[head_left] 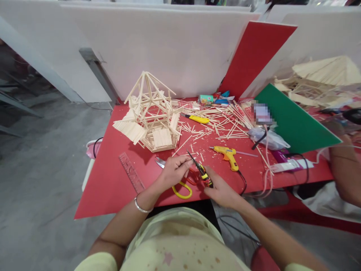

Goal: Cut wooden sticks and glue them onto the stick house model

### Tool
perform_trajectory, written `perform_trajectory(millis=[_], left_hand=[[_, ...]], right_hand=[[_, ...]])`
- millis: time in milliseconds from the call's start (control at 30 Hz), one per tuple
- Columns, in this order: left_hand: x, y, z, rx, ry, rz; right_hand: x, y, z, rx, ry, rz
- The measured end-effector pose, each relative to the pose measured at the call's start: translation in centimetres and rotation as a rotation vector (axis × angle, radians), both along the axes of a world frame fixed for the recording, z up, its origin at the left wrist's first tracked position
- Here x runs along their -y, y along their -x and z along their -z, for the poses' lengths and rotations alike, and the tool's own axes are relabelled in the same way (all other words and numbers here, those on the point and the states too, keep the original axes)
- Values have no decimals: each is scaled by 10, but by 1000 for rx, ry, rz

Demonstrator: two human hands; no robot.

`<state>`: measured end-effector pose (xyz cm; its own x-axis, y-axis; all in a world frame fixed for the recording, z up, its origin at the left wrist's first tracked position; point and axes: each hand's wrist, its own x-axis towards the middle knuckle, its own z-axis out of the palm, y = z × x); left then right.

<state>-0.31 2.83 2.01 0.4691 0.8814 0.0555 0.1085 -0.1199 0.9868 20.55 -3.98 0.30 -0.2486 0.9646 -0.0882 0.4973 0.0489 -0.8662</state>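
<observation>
My right hand (221, 190) is closed round the yellow-and-black handles of small cutting pliers (200, 170), whose dark jaws point up and left. My left hand (175, 170) is pinched at the jaws, fingers pressed together on something too small to make out, perhaps a thin stick. Under my left hand lie yellow-handled scissors (180, 188) on the red table (113, 188). A house model of wooden sticks (149, 116) stands beyond my hands at the left. A yellow glue gun (228, 155) lies just right of the pliers.
Loose sticks (220, 120) litter the table's far middle, with a yellow utility knife (197, 119) among them. A clear ruler (131, 172) lies at the left. Red and green boards (293, 120) lean at the right. Another person's arm (345, 169) and stick model (318, 81) are far right.
</observation>
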Motion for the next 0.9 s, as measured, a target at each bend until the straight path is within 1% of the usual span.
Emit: perform_trajectory(millis=[167, 267, 400, 500, 567, 667, 900], left_hand=[[0, -2, 7, 140, 244, 22], [0, -4, 11, 214, 341, 8], [0, -3, 6, 297, 467, 11], [-2, -1, 3, 392, 592, 72], [-4, 1, 4, 460, 658, 127], [-5, 3, 9, 503, 660, 146], [-5, 5, 14, 443, 547, 38]], right_hand=[[-2, 1, -1, 34, 33, -19], [-2, 2, 2, 68, 40, -9], [-3, 1, 1, 48, 11, -24], [-4, -2, -1, 8, -1, -71], [-4, -5, -3, -14, 6, -98], [-3, -6, -4, -39, 34, -115], [-1, -5, -4, -22, 89, -62]])
